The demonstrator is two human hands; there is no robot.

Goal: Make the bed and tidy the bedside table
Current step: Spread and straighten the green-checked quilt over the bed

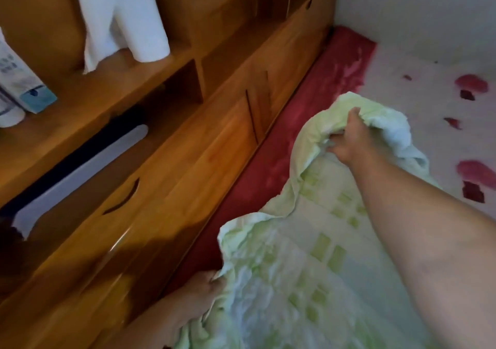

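Blanket: a pale green checked blanket [308, 268] is spread, rumpled, over the near part of the bed, with its left edge laid on the red band.
Right hand: the right hand [349, 142] is stretched to the blanket's far corner, which is bunched inside the curled fingers.
Left hand: the blanket's near edge is gripped by the left hand [206, 281], fingers curled, just beside the wooden front.
Bed: a white sheet [429, 101] printed with red petals is seen beyond the blanket; a red band [295, 123] is run along the wooden shelf unit [188, 147].
Shelf: a white paper roll [142, 13] is stood upright, one sheet hanging loose; a white box with a blue end [24, 80] is leaned at the left.
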